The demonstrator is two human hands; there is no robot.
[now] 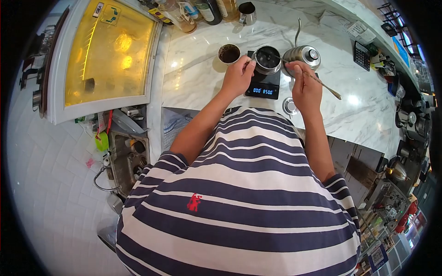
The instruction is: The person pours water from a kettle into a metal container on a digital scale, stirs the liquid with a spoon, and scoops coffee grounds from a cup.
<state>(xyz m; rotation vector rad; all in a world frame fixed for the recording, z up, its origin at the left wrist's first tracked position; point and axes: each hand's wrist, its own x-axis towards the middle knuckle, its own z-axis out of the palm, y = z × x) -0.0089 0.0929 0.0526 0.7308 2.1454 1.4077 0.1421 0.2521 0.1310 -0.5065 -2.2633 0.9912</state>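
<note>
On a black digital scale (262, 90) with lit digits stands a round vessel (267, 58) with dark contents. My left hand (239, 76) is closed at the vessel's left edge, its fingers pinched on its rim or handle. My right hand (305, 87) holds a long thin spoon (328, 89), whose far end reaches over the vessel. Just behind my right hand is a steel gooseneck kettle (307, 55). A cup with dark brown grounds (229, 54) sits left of the vessel. Near my right wrist lies a small round metal lid (290, 106).
Bottles (207, 10) and a metal pitcher (247, 14) line the back of the marble counter (193, 73). A calculator (361, 56) lies at the right. Left are a yellow-lit glass door (110, 55) and a sink (122, 161).
</note>
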